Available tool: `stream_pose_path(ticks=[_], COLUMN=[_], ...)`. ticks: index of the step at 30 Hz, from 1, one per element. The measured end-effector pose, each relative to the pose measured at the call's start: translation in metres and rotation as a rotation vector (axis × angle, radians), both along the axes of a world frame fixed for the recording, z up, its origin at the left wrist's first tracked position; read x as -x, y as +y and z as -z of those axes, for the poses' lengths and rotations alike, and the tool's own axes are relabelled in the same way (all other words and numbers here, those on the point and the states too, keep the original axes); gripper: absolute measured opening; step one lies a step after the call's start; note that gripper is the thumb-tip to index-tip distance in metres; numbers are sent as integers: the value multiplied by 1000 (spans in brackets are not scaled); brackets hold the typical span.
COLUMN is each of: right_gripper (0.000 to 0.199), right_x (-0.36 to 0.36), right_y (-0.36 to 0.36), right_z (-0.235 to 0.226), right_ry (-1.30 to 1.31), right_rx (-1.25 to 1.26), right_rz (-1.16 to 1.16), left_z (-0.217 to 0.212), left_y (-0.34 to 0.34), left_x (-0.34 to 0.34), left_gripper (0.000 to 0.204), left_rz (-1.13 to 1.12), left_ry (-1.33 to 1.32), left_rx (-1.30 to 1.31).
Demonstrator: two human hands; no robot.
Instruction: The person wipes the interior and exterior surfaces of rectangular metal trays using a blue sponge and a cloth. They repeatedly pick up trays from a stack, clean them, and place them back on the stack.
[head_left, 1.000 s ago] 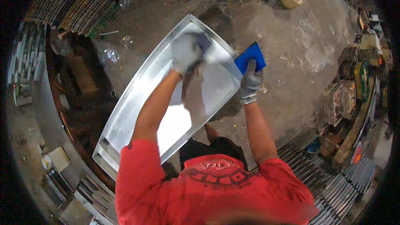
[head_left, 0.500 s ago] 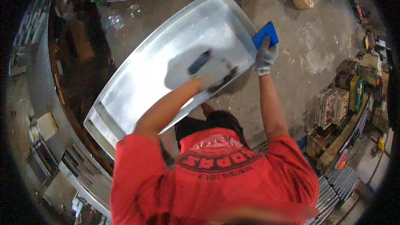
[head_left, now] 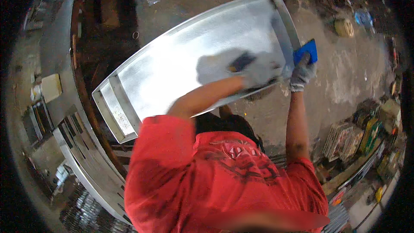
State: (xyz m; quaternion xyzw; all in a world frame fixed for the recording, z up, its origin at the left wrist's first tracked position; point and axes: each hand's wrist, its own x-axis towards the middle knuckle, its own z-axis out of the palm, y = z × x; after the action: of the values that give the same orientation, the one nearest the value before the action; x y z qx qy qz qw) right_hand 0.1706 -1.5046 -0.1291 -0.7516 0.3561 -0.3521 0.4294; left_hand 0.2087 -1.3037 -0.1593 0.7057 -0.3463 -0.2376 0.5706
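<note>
A large shallow tray (head_left: 172, 56) of shiny sheet metal, with raised rims and a narrow divided section at its left end, lies in front of me at a slant. My right hand (head_left: 303, 74), in a grey glove, grips a blue flat square pad (head_left: 306, 51) at the tray's right end wall. My left arm reaches over the near rim. My left hand (head_left: 255, 79) is smeared by motion over the tray's right part, so its fingers cannot be made out. Just beyond it shows a dark oblong patch (head_left: 242, 61), either an object or a reflection.
Left of the tray runs a long rust-brown metal edge (head_left: 74, 60). A pale round container (head_left: 344, 28) stands on the concrete floor (head_left: 345, 77) at the far right. Wire baskets (head_left: 340, 140) and stacked clutter line the right side. A cream-coloured block (head_left: 51, 86) lies at the left.
The whole view has swung, so tray, floor items and both arms sit farther right. My right hand keeps its hold on the blue pad at the tray's end; my left hand stays over the tray.
</note>
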Motion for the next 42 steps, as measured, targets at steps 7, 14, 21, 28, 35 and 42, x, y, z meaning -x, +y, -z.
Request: stream_pose_path(ticks=[7,14,21,28,35,42], right_gripper=[57,54,32,39,44,17], right_x=[3,-6,-5,45,73,-48], right_y=[0,-34,135,441,631,365], right_z=[-3,2,16,-22,-12,61], right_ry=[165,633,563,786,826,486], right_rx=[107,261,-147,273,325,-619], right_rz=[45,-242,-828,-1223,-1279,-929], left_z=[-15,-9,-54,-110,-57,12], left_y=[48,418,466,597,635,600], left_x=[-21,-1,137,144,88,37], left_gripper=[24,31,26,33,48,37], left_rz=[-385,-1178,-777,-1339,-1038,-1023], left_ry=[-666,-597,100,-256,-125,82], left_rx=[-394,-983,-1262,-969,-757,-636])
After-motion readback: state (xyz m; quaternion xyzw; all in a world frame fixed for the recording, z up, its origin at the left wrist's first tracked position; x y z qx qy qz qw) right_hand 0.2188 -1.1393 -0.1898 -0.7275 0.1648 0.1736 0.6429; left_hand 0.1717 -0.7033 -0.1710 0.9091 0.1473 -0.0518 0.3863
